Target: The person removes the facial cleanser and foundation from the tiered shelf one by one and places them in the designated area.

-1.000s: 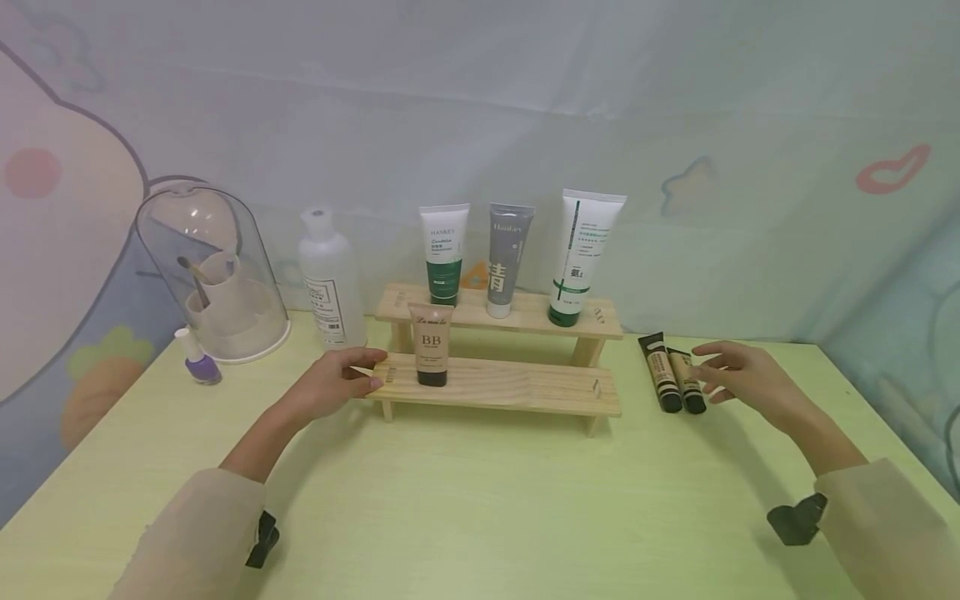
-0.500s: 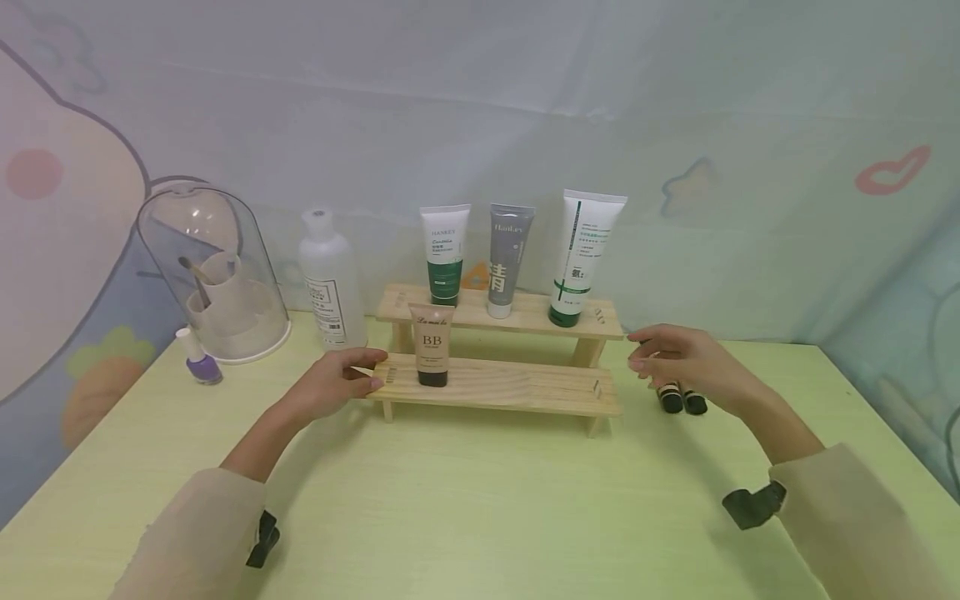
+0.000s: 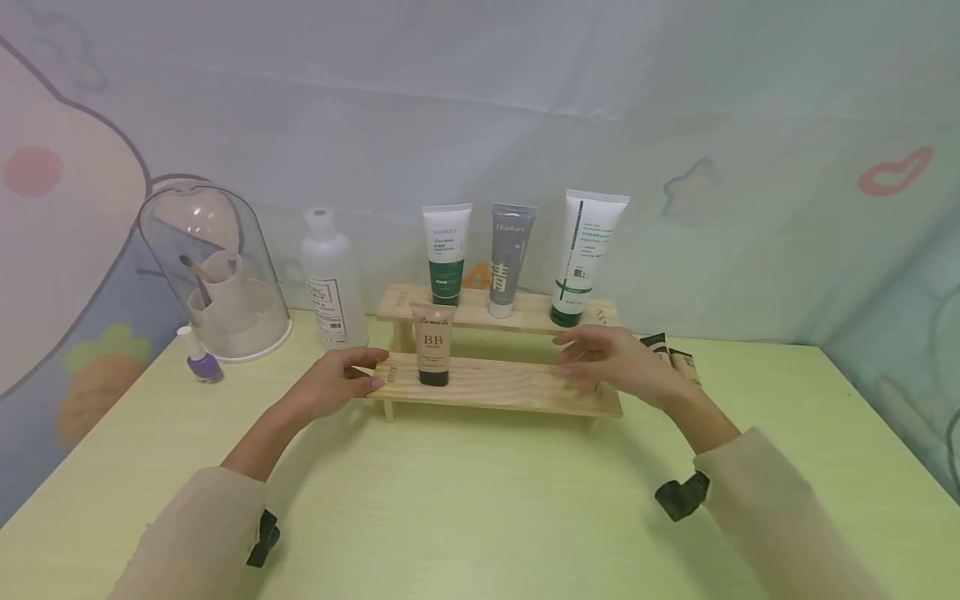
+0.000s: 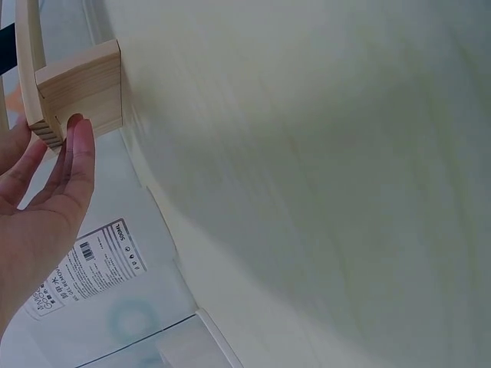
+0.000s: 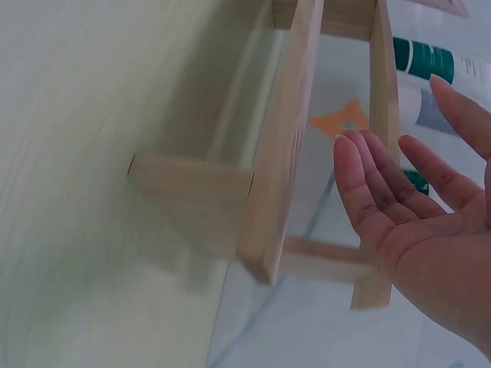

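Note:
My left hand (image 3: 330, 383) pinches the left end of the lower step of a two-tier wooden display stand (image 3: 510, 383); in the left wrist view its fingers (image 4: 80, 165) reach under the step's end. Over that step's right part hovers my right hand (image 3: 618, 362), and in the right wrist view its fingers (image 5: 353, 180) are loosely extended and hold nothing. A beige BB cream tube (image 3: 432, 346) stands on the lower step's left part. The upper step bears a white-and-green tube (image 3: 447, 250), a grey tube (image 3: 510, 258) and a taller white tube (image 3: 588, 254).
Two small dark-capped tubes (image 3: 681, 360) lie on the table (image 3: 450, 508) right of the stand, partly hidden behind my right hand. On the left are a clear bottle (image 3: 330, 283), a purple nail polish bottle (image 3: 201, 358) and a domed brush holder (image 3: 232, 292). A printed cloth hangs behind.
My right hand has moved left, from beside the two lying tubes to above the lower step's right part. My left hand keeps its hold, and the stand stays put.

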The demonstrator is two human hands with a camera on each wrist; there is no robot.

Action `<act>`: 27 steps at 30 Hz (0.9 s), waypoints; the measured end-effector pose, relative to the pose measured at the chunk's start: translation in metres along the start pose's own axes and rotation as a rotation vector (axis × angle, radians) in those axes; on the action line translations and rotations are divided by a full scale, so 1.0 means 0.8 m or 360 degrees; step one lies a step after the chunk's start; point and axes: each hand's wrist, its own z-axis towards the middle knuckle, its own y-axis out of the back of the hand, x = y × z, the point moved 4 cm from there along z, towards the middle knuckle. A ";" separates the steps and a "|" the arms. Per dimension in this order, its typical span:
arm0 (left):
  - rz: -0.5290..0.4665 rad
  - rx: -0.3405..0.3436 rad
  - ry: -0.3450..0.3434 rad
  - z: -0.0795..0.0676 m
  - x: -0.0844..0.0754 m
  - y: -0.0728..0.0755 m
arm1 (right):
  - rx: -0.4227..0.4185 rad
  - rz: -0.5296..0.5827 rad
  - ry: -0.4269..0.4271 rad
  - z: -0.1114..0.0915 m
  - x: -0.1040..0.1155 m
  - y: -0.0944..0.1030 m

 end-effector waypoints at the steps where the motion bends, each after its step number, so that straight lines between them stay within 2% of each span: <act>1: 0.0003 0.0001 0.0000 0.000 0.000 0.000 | 0.0008 0.0027 0.0003 0.003 0.002 -0.005; 7: 0.0003 0.0001 0.0005 0.000 -0.001 0.000 | 0.0039 0.0105 0.0080 0.019 0.019 -0.032; 16: 0.0010 0.0004 0.0013 0.001 0.001 0.000 | 0.0042 0.0246 0.0049 0.044 0.032 -0.070; 27: -0.0018 0.0009 0.0011 0.001 0.001 -0.001 | -0.0080 0.0279 0.0051 0.067 0.045 -0.097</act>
